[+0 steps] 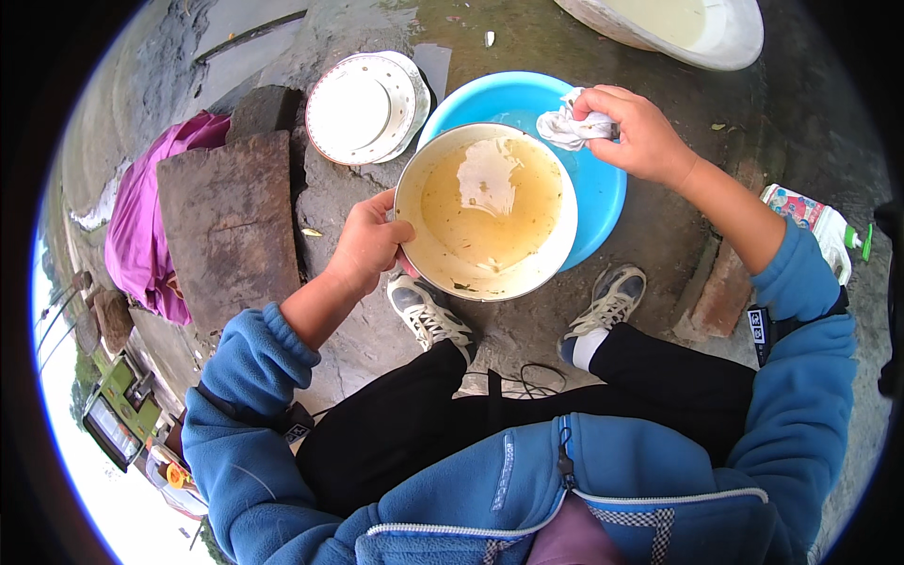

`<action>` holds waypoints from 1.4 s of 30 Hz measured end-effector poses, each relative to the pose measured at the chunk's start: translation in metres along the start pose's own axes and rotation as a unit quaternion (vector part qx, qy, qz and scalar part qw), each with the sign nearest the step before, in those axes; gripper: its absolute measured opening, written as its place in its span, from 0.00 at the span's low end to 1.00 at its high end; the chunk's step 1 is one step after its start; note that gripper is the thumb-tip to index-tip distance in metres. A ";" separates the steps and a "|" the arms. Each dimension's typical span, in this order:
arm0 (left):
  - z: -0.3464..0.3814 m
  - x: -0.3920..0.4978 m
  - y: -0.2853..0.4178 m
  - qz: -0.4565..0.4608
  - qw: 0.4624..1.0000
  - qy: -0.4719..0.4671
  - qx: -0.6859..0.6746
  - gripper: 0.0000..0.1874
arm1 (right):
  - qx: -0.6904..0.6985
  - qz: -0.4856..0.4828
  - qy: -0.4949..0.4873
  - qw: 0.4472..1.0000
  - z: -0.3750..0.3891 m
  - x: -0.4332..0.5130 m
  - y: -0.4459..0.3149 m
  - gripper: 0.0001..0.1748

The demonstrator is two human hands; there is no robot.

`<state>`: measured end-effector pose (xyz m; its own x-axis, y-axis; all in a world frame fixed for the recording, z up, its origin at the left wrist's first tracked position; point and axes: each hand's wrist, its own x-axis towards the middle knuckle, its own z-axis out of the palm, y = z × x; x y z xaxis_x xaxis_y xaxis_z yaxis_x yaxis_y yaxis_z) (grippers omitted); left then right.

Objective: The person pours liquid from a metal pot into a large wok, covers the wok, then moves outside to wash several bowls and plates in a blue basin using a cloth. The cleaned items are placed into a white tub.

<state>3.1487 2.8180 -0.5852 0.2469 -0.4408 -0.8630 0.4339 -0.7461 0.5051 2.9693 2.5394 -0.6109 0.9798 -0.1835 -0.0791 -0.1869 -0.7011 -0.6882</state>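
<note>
My left hand (371,244) grips the near left rim of a cream-coloured bowl (452,279), thumb over the edge. Yellowish liquid with dark bits lies in the bowl. My right hand (628,134) pinches a crumpled white cloth (573,123) over the far right part of a blue plastic basin (604,205). The bowl covers much of the basin's near left part, and some water shows inside the basin. Left of the basin, white dishes with a patterned rim (342,145) sit stacked on the concrete.
A dark slab (229,226) lies at the left beside purple fabric (134,219). At the far right rim of the view is a large pale basin (734,35) holding cloudy liquid. On the right are a brick (724,289) and a bottle with a green cap (830,229). The ground is wet.
</note>
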 end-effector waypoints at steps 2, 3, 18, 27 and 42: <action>0.015 0.008 -0.001 0.018 1.000 -0.003 -0.021 0.23 | -0.013 -0.067 0.012 0.998 0.006 0.000 -0.010 0.15; 0.024 0.013 -0.001 0.024 0.999 -0.001 -0.029 0.23 | -0.022 -0.093 0.015 0.995 0.011 -0.001 -0.014 0.14; 0.050 0.061 -0.017 -0.205 0.973 -0.087 -0.056 0.11 | -0.088 -0.029 -0.021 0.995 0.020 0.009 0.001 0.11; 0.044 0.065 -0.026 -0.328 0.902 -0.235 -0.155 0.17 | -0.073 0.058 -0.046 0.995 0.004 0.023 0.004 0.13; 0.027 0.058 -0.040 -0.277 0.895 -0.338 -0.094 0.21 | -0.014 0.141 -0.153 0.978 0.008 0.033 0.015 0.15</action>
<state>3.1227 2.8091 -0.6552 -0.6037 -0.2773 -0.7474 0.4810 -0.8744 -0.0641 2.9995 2.5284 -0.6297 0.8641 -0.1609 -0.4769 -0.4497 -0.6724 -0.5879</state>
